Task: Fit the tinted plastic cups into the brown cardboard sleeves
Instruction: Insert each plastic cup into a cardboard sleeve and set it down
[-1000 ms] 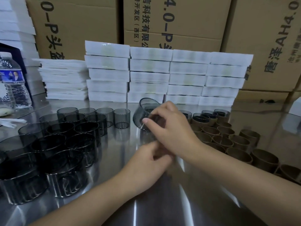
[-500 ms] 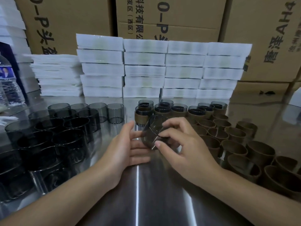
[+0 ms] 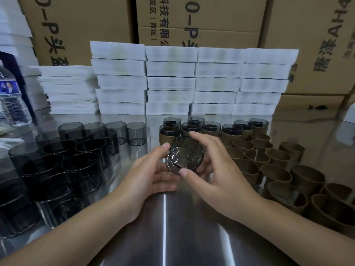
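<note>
A tinted plastic cup (image 3: 185, 152) is held tilted above the steel table (image 3: 163, 227), its round end facing me. My right hand (image 3: 215, 171) grips it with thumb below and fingers over the top. My left hand (image 3: 151, 173) touches its left side with thumb and fingertips. Several loose tinted cups (image 3: 63, 160) stand at the left. Several empty brown cardboard sleeves (image 3: 276, 169) stand at the right. Behind the hands, a row of sleeves with cups fitted in them (image 3: 211, 128) stands. No sleeve shows on the held cup.
Stacks of white flat boxes (image 3: 190, 81) line the back of the table, with large cardboard cartons (image 3: 192, 22) behind them. A water bottle (image 3: 11, 100) stands at the far left. Bare steel lies between my forearms.
The cup has come down from a raised, sideways hold to a spot between both hands, turned end-on toward me. My left hand has moved up from under the right wrist to the cup's side.
</note>
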The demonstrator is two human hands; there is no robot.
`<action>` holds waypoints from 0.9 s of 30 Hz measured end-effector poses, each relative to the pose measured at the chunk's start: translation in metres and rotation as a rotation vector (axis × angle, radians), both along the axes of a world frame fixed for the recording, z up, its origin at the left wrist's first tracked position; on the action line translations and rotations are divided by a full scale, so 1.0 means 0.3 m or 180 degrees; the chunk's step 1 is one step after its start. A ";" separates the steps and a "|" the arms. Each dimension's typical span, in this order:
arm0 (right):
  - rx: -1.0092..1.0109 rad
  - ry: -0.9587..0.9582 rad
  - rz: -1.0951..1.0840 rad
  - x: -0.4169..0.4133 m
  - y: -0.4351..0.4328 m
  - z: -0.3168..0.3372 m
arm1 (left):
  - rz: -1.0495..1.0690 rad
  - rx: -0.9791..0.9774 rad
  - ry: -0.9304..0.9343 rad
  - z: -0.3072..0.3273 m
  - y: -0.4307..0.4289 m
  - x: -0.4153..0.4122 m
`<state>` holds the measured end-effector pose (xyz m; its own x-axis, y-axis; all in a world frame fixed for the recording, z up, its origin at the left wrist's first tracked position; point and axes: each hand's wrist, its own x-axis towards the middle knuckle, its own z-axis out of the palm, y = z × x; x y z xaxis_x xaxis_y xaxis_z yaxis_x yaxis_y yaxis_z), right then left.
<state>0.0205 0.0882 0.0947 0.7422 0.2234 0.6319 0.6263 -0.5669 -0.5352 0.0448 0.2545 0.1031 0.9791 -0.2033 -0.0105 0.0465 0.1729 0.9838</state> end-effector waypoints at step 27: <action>0.0242 0.0094 -0.0148 0.002 -0.009 0.015 | -0.0193 -0.0187 -0.0104 0.004 0.009 -0.026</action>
